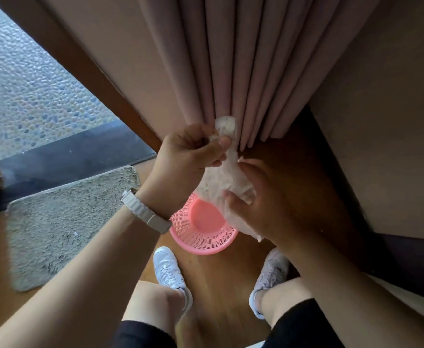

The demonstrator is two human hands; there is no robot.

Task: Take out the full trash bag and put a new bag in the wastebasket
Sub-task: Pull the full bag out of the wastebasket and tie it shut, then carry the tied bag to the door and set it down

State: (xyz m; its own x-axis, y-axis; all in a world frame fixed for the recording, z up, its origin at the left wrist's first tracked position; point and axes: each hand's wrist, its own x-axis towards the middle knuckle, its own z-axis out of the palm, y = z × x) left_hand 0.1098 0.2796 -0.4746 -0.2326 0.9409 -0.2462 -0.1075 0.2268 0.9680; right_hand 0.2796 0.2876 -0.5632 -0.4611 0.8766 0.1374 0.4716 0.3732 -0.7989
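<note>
Bag [219,180], thin and whitish, hangs between your two hands, out over the floor in front of the curtain [231,71]. Your left hand [193,149] is curled tight and pinches the bag's gathered neck between thumb and fingers; a tuft of plastic sticks up past the knuckles on the far side. Your right hand [263,204] sits lower and to the right. Its thumb and fingers are bent round the bag's bulging side and press into the plastic.

The pink basket [201,237] stands on the wood floor below, nearer to you than the neck of the bag, and its solid bottom shows.

The bag's lower end lies over the basket's right rim in this view. Your right hand covers that part, so you cannot tell whether bag and basket touch. What the bag holds is too blurred to make out.
</note>
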